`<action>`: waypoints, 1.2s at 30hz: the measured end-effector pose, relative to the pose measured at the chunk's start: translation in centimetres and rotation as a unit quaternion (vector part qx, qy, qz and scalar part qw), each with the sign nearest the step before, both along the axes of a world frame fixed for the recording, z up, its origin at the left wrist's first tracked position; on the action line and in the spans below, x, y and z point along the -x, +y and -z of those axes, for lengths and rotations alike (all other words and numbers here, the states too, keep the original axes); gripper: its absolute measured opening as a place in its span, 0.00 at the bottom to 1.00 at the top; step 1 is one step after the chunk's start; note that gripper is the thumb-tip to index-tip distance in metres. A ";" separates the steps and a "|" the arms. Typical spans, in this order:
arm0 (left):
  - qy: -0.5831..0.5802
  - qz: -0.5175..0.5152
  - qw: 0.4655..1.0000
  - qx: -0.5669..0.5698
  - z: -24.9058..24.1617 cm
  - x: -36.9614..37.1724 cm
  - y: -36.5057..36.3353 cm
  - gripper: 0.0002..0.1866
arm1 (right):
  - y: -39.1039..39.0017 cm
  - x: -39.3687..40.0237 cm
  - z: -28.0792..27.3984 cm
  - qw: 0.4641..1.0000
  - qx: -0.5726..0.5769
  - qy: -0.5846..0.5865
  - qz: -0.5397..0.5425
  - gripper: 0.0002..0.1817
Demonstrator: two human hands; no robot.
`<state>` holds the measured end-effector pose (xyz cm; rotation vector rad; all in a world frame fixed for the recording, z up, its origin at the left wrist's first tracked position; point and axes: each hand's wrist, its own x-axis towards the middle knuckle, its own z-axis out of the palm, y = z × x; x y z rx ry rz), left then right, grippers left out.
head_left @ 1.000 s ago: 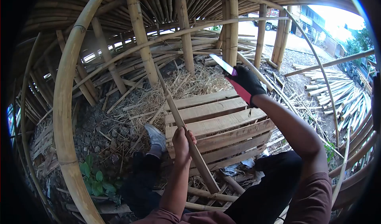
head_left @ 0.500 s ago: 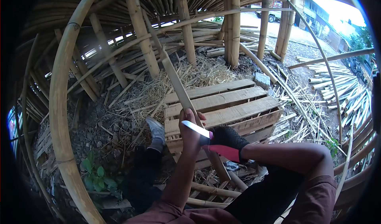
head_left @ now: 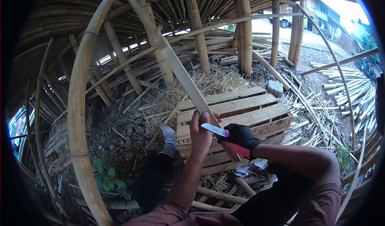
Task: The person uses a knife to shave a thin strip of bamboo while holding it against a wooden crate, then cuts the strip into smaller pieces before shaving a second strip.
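Observation:
My bare left hand (head_left: 201, 126) is wrapped round a long flat bamboo strip (head_left: 182, 75), which slants from the upper left down toward my lap. Its lower end (head_left: 233, 154) shows below my hands. In a black and pink glove, my right hand (head_left: 239, 138) is closed round the handle of a knife. The knife's bright blade (head_left: 213, 129) points left and lies close against the strip, just beside my left hand. Beneath both hands is a slatted wooden crate (head_left: 248, 116).
A thick curved bamboo pole (head_left: 79, 114) rises at the left. Upright bamboo posts (head_left: 199, 33) stand beyond the crate. Cut bamboo poles (head_left: 349, 83) lie piled at the right. A leafy plant (head_left: 107, 180) grows at lower left, near my shoe (head_left: 168, 135).
The view has shifted, so the scene sits farther right and slightly lower. The strip reaches nearer the camera at its upper end. Both hands keep their holds.

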<state>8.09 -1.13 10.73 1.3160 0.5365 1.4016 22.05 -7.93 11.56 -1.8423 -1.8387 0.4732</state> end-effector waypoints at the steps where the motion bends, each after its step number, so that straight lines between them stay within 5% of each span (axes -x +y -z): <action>1: -0.015 -0.008 1.000 0.004 -0.2 0.2 -0.1 0.15 | -0.2 -0.1 -0.6 1.000 -0.001 0.000 0.000 0.21; 7: 0.035 -0.065 0.997 -0.009 -0.8 3.2 -0.4 0.17 | 0.2 -1.9 -2.0 0.986 -0.156 -0.045 0.029 0.13; 11: 0.232 -0.003 0.973 0.009 -2.1 6.4 -2.8 0.17 | 1.5 -4.1 -1.8 0.959 -0.273 -0.074 -0.023 0.08; 13: 0.476 0.095 0.868 -0.106 -4.7 7.8 -6.0 0.15 | 2.4 -5.3 -1.6 0.945 -0.311 -0.095 -0.042 0.08; 17: 0.377 0.143 0.907 -0.125 -10.3 9.1 -9.8 0.12 | 3.7 -7.5 -1.3 0.941 -0.318 -0.104 -0.061 0.08; 19: 0.396 -0.064 0.864 -0.306 -12.7 9.4 -9.6 0.11 | 4.6 -9.1 -0.5 0.932 -0.341 -0.103 -0.071 0.08; 20: 0.400 -0.063 0.863 -0.302 -13.5 9.7 -8.7 0.11 | 4.8 -9.9 -0.1 0.929 -0.346 -0.107 -0.072 0.08; 22: 0.394 -0.208 0.755 -0.481 -14.6 10.5 -7.1 0.11 | 5.0 -10.8 0.5 0.929 -0.353 -0.082 -0.077 0.07; 23: 0.397 -0.207 0.754 -0.481 -14.3 10.8 -7.1 0.11 | 5.0 -11.1 0.6 0.931 -0.348 -0.074 -0.077 0.07; 25: 0.466 -0.160 0.825 -0.277 -13.0 11.5 -7.5 0.13 | 4.8 -11.2 0.3 0.934 -0.346 -0.063 -0.060 0.07; 30: 0.584 -0.054 0.805 -0.091 -9.9 11.6 -7.7 0.15 | 4.7 -12.2 0.7 0.948 -0.297 -0.093 -0.066 0.06; 33: 0.641 -0.034 0.755 -0.134 -8.4 8.1 -8.2 0.12 | 5.5 -14.6 0.3 0.924 -0.362 -0.112 -0.047 0.05; 36: 0.613 -0.062 0.774 -0.145 -6.7 4.2 -8.9 0.15 | 4.4 -16.3 -0.2 0.936 -0.338 -0.101 0.013 0.05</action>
